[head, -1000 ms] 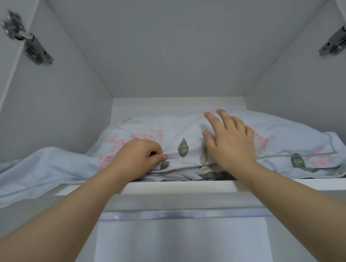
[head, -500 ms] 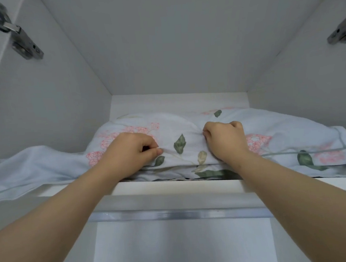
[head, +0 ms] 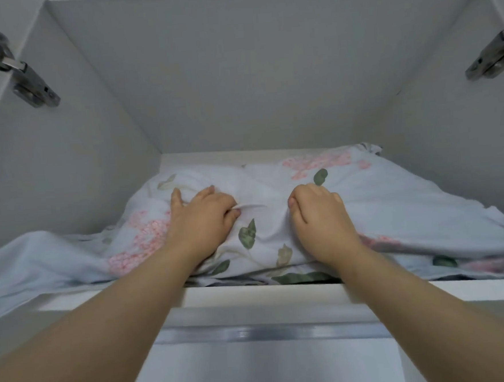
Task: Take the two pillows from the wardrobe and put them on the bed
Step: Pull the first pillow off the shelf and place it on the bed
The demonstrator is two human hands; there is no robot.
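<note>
A pale blue pillow (head: 394, 198) with pink flowers and green leaves lies on the top shelf (head: 252, 295) of the white wardrobe. Its cover spills over the shelf edge at the left. A second layer of the same printed cloth (head: 298, 278) shows under it at the shelf front; I cannot tell whether that is the other pillow. My left hand (head: 202, 221) rests on the pillow's left half with fingers pinching a fold of the cover. My right hand (head: 321, 215) is fisted on the fabric just right of the middle.
The wardrobe compartment has white side walls and a low ceiling. Metal door hinges sit at the upper left (head: 25, 84) and upper right (head: 492, 57). A metal rail (head: 254, 333) runs below the shelf front.
My right hand went from flat on the pillow to a fist gripping the cloth. Both hands have shifted further back onto the pillow, and the fabric has bunched up between them.
</note>
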